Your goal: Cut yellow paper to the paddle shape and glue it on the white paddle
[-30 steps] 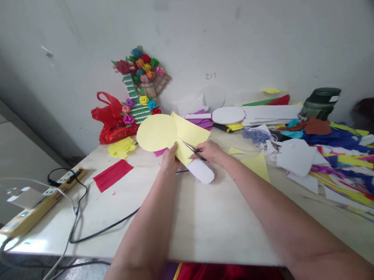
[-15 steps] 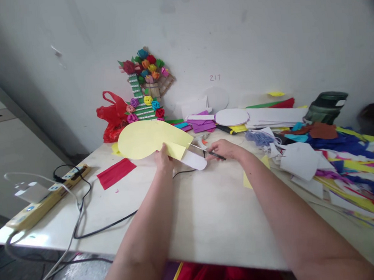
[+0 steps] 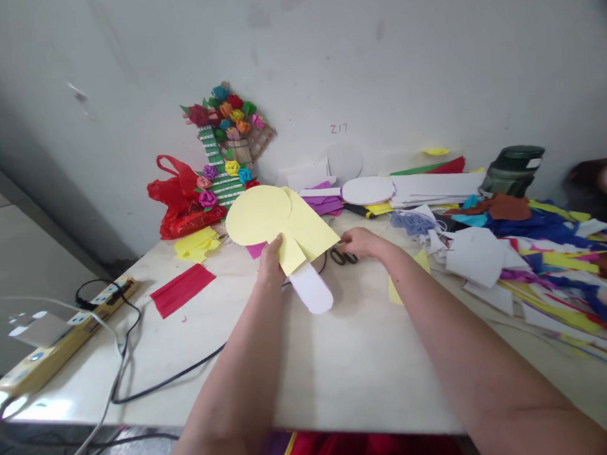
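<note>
My left hand [image 3: 271, 261] pinches a sheet of yellow paper [image 3: 256, 217] at its lower edge, thumb on top. Rounded at the left, the sheet spreads into a pointed flap on the right. From under it sticks out a white paddle-shaped piece [image 3: 313, 290], its rounded handle end showing. At the flap's right corner, my right hand [image 3: 361, 243] has its fingertips closed on the yellow paper. Just below those fingers are the black handles of scissors [image 3: 343, 256], apparently lying on the table; their blades are hidden.
Paper scraps [image 3: 560, 258] heap up at the right by a dark green bottle [image 3: 514, 171]. Another white paddle shape [image 3: 367, 190] lies at the back. Left are red crepe paper [image 3: 183, 289], a power strip [image 3: 66, 334] with cables, a red bag [image 3: 177, 202] and paper flowers [image 3: 230, 115].
My right hand has let go of the scissors and taken the paper's right corner. The yellow sheet and white piece have turned, the handle end now pointing down toward me.
</note>
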`<state>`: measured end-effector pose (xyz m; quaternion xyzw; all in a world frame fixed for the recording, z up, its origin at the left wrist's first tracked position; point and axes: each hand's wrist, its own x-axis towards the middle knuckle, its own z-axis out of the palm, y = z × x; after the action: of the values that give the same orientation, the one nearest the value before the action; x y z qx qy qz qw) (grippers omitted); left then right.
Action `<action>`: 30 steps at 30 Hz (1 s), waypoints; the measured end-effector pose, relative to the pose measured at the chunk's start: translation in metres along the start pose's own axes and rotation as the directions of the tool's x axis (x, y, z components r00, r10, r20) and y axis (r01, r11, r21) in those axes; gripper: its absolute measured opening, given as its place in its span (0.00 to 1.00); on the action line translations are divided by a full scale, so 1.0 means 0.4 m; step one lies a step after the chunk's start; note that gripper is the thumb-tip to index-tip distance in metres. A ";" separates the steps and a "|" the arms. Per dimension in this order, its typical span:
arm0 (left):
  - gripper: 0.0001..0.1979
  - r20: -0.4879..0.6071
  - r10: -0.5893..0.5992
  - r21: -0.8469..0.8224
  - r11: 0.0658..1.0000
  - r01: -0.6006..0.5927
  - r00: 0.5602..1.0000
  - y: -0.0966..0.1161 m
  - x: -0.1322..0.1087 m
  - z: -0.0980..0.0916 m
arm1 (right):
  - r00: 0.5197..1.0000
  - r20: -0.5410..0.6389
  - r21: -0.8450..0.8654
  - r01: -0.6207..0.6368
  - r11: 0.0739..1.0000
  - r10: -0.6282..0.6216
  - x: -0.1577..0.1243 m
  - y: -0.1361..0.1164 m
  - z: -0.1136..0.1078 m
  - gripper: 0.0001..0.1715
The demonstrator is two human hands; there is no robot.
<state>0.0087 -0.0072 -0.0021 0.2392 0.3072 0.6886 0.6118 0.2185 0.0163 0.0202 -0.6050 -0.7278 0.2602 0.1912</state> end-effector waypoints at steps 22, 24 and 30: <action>0.17 0.067 -0.115 0.130 0.986 0.105 0.991 -0.015 0.000 0.000 | 1.000 0.004 0.913 -0.004 0.409 0.000 -0.014 -0.075 0.074 0.09; 0.17 0.074 -0.115 0.129 0.986 0.105 0.991 -0.017 0.002 -0.003 | 1.000 0.007 0.923 -0.006 0.384 -0.002 -0.018 -0.081 0.073 0.10; 0.19 0.077 -0.121 0.140 0.984 0.109 0.990 -0.014 0.004 -0.009 | 0.999 0.036 0.940 -0.020 0.342 -0.041 -0.017 -0.083 0.075 0.11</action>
<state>0.0099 -0.0055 -0.0087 0.2914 0.3401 0.6187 0.6455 0.1760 0.0006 0.0169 -0.3740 -0.4555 0.6453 0.4860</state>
